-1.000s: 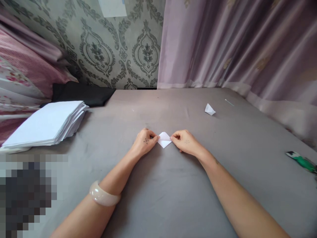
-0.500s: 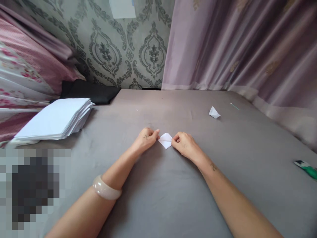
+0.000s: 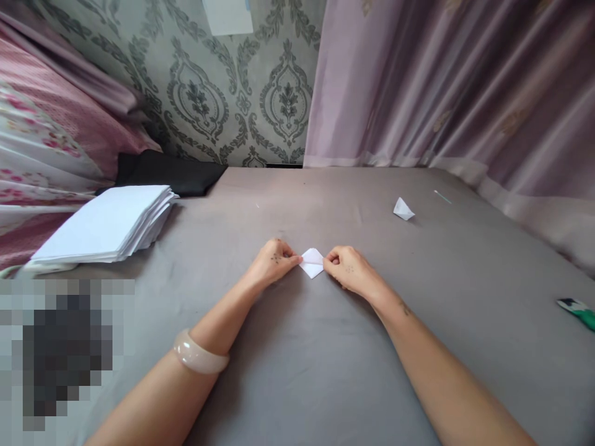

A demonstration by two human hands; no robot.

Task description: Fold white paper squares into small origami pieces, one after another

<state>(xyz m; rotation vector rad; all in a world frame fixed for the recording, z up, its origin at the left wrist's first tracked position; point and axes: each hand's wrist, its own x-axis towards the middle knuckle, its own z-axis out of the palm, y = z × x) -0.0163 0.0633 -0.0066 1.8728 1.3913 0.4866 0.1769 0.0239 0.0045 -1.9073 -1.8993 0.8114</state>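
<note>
A small folded piece of white paper (image 3: pixel 312 264), diamond-shaped with a crease across its middle, lies on the grey cloth surface (image 3: pixel 297 359). My left hand (image 3: pixel 277 259) pinches its left corner between thumb and fingers. At the opposite corner, my right hand (image 3: pixel 349 269) grips the paper the same way, its fingers curled. A pale bangle (image 3: pixel 199 354) circles my left forearm.
A thick stack of white paper (image 3: pixel 106 220) stands at the left, near a black folded item (image 3: pixel 171 173). Farther right lie a small folded paper shape (image 3: pixel 403 209), a thin stick (image 3: pixel 442 196) and a green-and-white object (image 3: pixel 579 313). Curtains (image 3: pixel 395 87) hang behind.
My left thumb has shifted slightly right and now presses on the paper's left corner. Otherwise both hands and the paper stay almost where they were.
</note>
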